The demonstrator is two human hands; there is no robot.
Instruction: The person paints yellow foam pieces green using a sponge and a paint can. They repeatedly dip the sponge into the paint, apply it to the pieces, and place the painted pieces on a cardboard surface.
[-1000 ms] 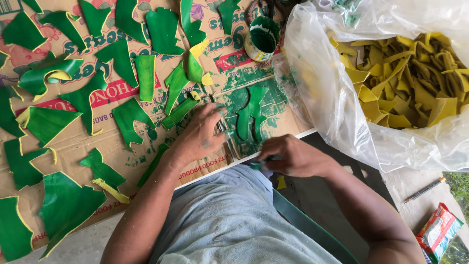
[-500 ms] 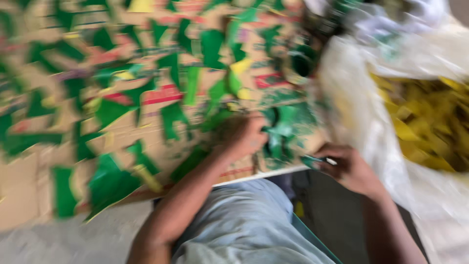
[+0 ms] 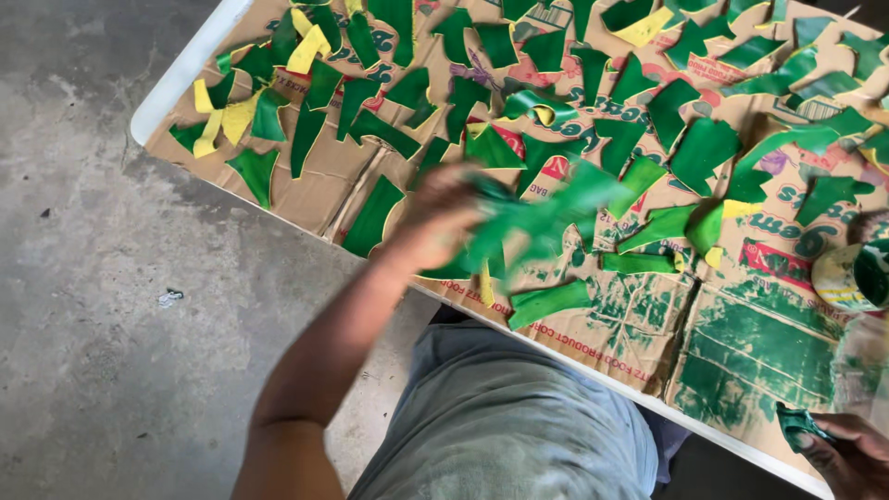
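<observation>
Left hand [image 3: 443, 220]: motion-blurred, fingers closed on a green painted piece [image 3: 546, 218] held just above the cardboard sheet [image 3: 741, 333] | Right hand [image 3: 847, 454]: at lower right table edge, fingers clasping a green-stained brush [image 3: 798, 428] | Surroundings: green and yellow pieces [image 3: 704, 153] spread over cardboard; paint cup [image 3: 850, 276] at right.

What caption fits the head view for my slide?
Left hand carries a green-painted piece over the cardboard-covered table; right hand grips a green-stained brush.
</observation>
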